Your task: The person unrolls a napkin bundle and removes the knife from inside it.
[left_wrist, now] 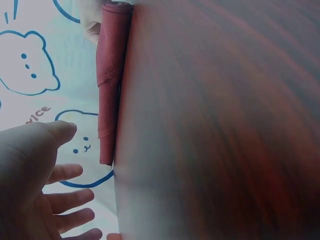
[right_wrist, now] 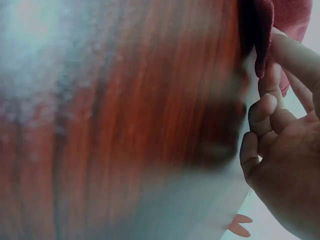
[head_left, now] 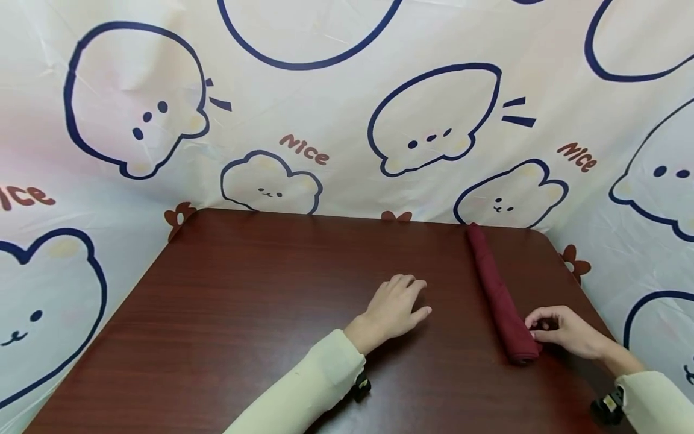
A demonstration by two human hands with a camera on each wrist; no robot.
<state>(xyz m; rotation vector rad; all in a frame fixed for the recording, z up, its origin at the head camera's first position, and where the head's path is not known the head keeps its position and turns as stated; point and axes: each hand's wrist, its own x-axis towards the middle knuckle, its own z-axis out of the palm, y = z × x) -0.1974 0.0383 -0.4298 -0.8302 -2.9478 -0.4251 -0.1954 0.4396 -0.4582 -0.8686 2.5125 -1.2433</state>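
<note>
A dark red cloth [head_left: 496,289], rolled into a long narrow tube, lies on the right part of the table, running from its far edge toward the person. My right hand [head_left: 569,330] is at the near end of the roll, on its right side. In the right wrist view, thumb and forefinger pinch a loose edge of the cloth [right_wrist: 265,35], while the other fingers curl below it. My left hand [head_left: 391,306] hovers close over the middle of the table, left of the roll, its fingers spread and relaxed. Nothing is in it, as the left wrist view also shows.
The dark brown wooden table [head_left: 217,301] has rounded far corners. Behind it and along both sides hangs a pale sheet [head_left: 347,120] printed with blue cartoon outlines, brown flowers and lettering. Light sleeves cover both forearms, and a dark wrist camera [head_left: 608,407] sits under the right cuff.
</note>
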